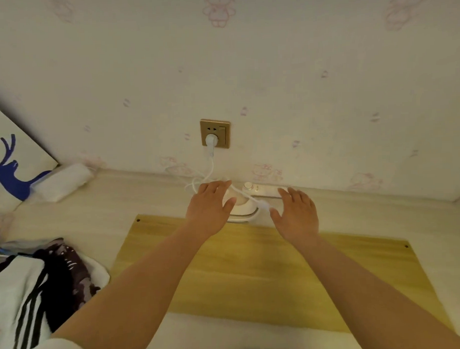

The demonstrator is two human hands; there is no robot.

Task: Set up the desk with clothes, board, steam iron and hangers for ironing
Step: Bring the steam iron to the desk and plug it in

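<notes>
A white steam iron (244, 205) stands at the far edge of the wooden board (266, 272), close to the wall. Its white cord (210, 169) runs up to a plug in the gold wall socket (215, 133). My left hand (210, 209) hovers over the iron's left side with straight fingers and partly hides it. My right hand (296, 215) is spread open just right of the iron, and I cannot tell whether it touches the cord. A pile of clothes (40, 285), white with black stripes and a dark garment, lies on the desk at the left.
A white rolled cloth (65, 181) lies against the wall at the back left. Beside it leans a panel with a blue deer print (12, 169). The pale desk (447, 232) extends right of the board.
</notes>
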